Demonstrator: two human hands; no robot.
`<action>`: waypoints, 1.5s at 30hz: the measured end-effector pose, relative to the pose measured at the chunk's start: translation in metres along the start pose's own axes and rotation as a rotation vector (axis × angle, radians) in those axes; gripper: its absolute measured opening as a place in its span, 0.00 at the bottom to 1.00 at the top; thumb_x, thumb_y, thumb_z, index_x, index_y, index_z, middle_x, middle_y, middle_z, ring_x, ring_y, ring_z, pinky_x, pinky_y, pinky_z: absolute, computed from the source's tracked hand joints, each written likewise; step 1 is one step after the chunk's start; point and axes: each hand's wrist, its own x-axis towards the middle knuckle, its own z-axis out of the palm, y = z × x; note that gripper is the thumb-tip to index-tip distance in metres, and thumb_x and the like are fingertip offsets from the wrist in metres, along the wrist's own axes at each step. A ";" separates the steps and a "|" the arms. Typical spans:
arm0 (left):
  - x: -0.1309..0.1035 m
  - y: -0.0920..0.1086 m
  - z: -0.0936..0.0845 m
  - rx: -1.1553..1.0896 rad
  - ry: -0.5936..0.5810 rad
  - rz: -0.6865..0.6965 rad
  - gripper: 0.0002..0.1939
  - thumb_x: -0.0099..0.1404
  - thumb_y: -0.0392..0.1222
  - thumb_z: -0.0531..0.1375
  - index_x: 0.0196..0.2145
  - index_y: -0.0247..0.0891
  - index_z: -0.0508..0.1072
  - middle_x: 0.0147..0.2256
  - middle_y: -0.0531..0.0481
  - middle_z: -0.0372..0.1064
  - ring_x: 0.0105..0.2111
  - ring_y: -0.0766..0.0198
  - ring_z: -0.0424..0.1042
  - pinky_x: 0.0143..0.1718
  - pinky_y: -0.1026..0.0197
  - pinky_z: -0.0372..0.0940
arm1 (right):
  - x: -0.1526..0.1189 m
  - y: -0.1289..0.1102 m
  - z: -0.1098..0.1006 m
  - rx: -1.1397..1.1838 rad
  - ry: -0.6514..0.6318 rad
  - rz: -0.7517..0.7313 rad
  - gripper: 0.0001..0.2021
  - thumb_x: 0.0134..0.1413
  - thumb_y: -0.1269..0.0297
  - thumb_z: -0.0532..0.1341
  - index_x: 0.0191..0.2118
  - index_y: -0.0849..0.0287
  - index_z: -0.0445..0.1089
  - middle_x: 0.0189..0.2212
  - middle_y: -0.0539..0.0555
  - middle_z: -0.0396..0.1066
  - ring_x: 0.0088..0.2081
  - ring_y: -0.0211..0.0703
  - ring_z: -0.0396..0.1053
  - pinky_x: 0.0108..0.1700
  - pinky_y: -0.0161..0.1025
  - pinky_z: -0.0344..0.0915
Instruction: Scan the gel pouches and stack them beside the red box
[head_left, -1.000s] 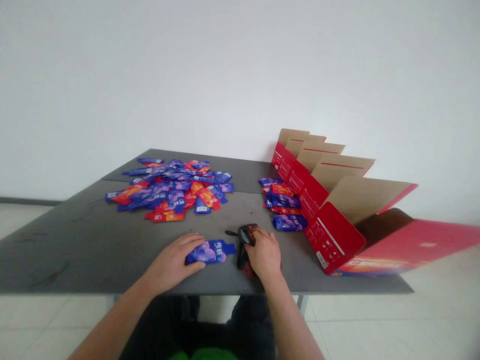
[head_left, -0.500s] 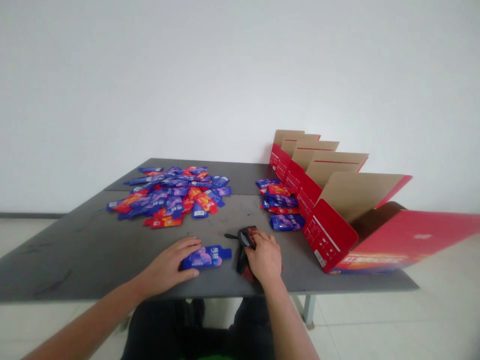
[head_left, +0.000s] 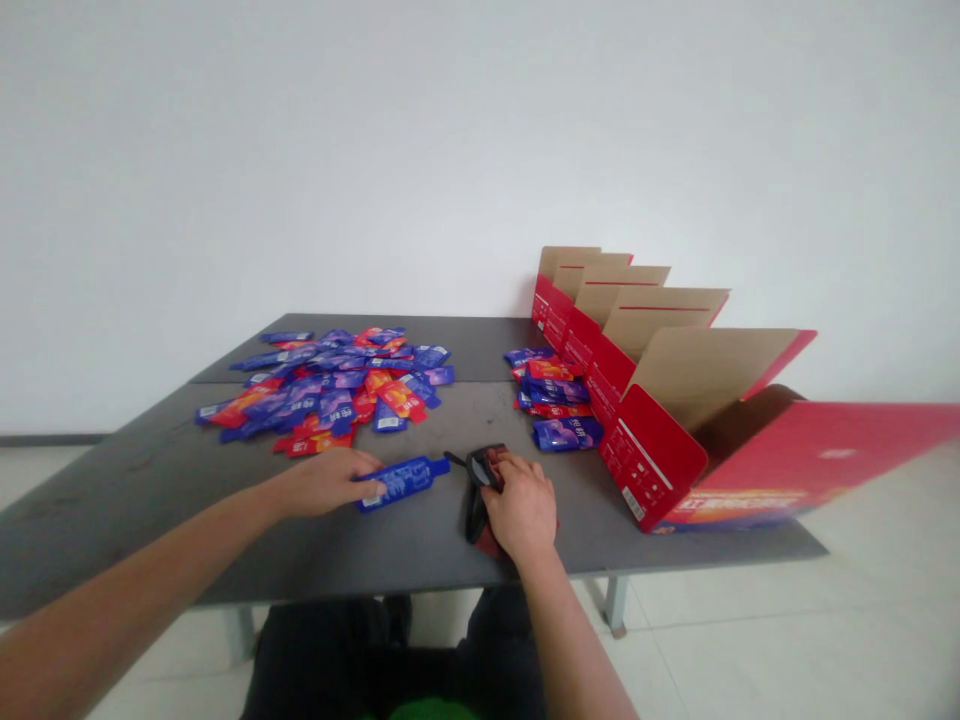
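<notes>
The left hand point(head_left: 330, 482) grasps one end of a blue pouch point(head_left: 405, 480), with the thumb lying over its printed face, and the neck of the pouch points to about 2 o'clock; I cannot tell whether the pouch is a little raised or touches the worktop point(head_left: 300, 560). The right hand point(head_left: 523, 505) has its fingers closed over a dark object point(head_left: 475, 505), black and dark red with a small strap, which sits just beside the neck of the pouch; what it is exactly, I cannot say. The step in hand seems to be the handling of this single pouch, while the other hand keeps hold of the object. In my judgement, the next move calls for a steady pinch, because the pouch looks smooth and may slip or bend, and for care that its neck does not catch on the strap. Farther out, taking the space between the hands as the clock centre, a large loose pile point(head_left: 322, 385) of blue and red-orange pouches spreads at 10 to 11 o'clock. A smaller pile point(head_left: 555, 390) lies near 1 to 2 o'clock, beside open red cartons point(head_left: 652, 460) standing in a row.
</notes>
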 end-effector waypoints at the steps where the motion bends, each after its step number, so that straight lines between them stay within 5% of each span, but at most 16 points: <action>1: 0.006 -0.002 -0.002 -0.007 -0.017 0.012 0.20 0.72 0.54 0.56 0.36 0.38 0.82 0.40 0.48 0.80 0.41 0.56 0.78 0.43 0.63 0.68 | 0.000 0.000 0.000 0.001 0.001 0.002 0.12 0.59 0.65 0.62 0.47 0.51 0.77 0.56 0.51 0.74 0.52 0.51 0.65 0.48 0.44 0.57; 8: 0.027 -0.007 0.003 -0.001 0.034 -0.030 0.19 0.70 0.55 0.57 0.32 0.37 0.77 0.35 0.48 0.74 0.37 0.57 0.75 0.37 0.61 0.63 | 0.000 0.001 0.000 0.019 0.019 -0.010 0.13 0.57 0.68 0.61 0.46 0.51 0.77 0.56 0.49 0.75 0.52 0.50 0.66 0.48 0.44 0.58; 14: 0.011 -0.018 -0.002 0.006 -0.007 0.083 0.19 0.67 0.53 0.61 0.48 0.38 0.80 0.50 0.44 0.76 0.50 0.54 0.76 0.53 0.60 0.67 | -0.001 0.000 0.002 0.008 0.030 -0.027 0.12 0.57 0.69 0.61 0.45 0.52 0.77 0.55 0.50 0.75 0.51 0.51 0.67 0.50 0.44 0.60; 20: -0.009 -0.018 -0.007 0.092 -0.032 -0.036 0.26 0.61 0.50 0.65 0.55 0.38 0.79 0.61 0.39 0.71 0.61 0.46 0.71 0.62 0.53 0.65 | 0.001 -0.001 -0.001 0.108 0.079 -0.019 0.11 0.59 0.69 0.61 0.45 0.52 0.77 0.55 0.52 0.75 0.52 0.51 0.68 0.54 0.44 0.62; 26: -0.027 -0.010 0.039 0.061 0.197 -0.049 0.34 0.62 0.54 0.67 0.63 0.42 0.72 0.67 0.38 0.64 0.66 0.41 0.64 0.67 0.44 0.60 | 0.014 -0.068 0.013 0.205 0.030 -0.276 0.10 0.58 0.69 0.63 0.45 0.52 0.76 0.53 0.51 0.75 0.52 0.48 0.67 0.56 0.41 0.63; 31: -0.034 -0.012 0.076 0.064 0.457 -0.077 0.29 0.63 0.43 0.65 0.62 0.42 0.73 0.64 0.40 0.70 0.66 0.44 0.64 0.68 0.41 0.59 | 0.013 -0.117 0.045 0.092 -0.104 -0.394 0.14 0.58 0.62 0.66 0.50 0.51 0.75 0.48 0.53 0.77 0.50 0.52 0.66 0.49 0.44 0.63; 35: -0.034 -0.007 0.078 0.050 0.479 -0.119 0.29 0.62 0.44 0.67 0.61 0.42 0.74 0.64 0.42 0.70 0.66 0.45 0.65 0.69 0.42 0.59 | 0.010 -0.103 0.049 0.051 -0.096 -0.361 0.13 0.60 0.61 0.65 0.50 0.51 0.76 0.51 0.53 0.76 0.50 0.52 0.66 0.48 0.45 0.61; 40: -0.035 -0.003 0.073 0.010 0.465 -0.137 0.29 0.66 0.53 0.65 0.63 0.44 0.73 0.65 0.43 0.68 0.67 0.47 0.64 0.70 0.41 0.56 | 0.020 -0.065 0.022 -0.052 -0.106 -0.181 0.10 0.61 0.65 0.62 0.46 0.52 0.78 0.52 0.54 0.76 0.50 0.53 0.67 0.48 0.45 0.61; 43: -0.034 -0.006 0.075 0.022 0.466 -0.132 0.31 0.66 0.54 0.65 0.64 0.45 0.72 0.65 0.43 0.68 0.67 0.46 0.64 0.71 0.41 0.55 | 0.023 -0.072 0.010 -0.031 -0.091 -0.168 0.12 0.61 0.67 0.62 0.48 0.54 0.79 0.52 0.55 0.77 0.49 0.51 0.68 0.50 0.45 0.62; 45: -0.033 -0.008 0.078 0.046 0.470 -0.100 0.29 0.66 0.50 0.66 0.63 0.46 0.73 0.65 0.45 0.69 0.66 0.46 0.65 0.71 0.41 0.56 | 0.019 -0.091 0.014 0.052 -0.107 -0.291 0.13 0.59 0.65 0.64 0.49 0.53 0.78 0.53 0.53 0.76 0.50 0.50 0.68 0.53 0.43 0.61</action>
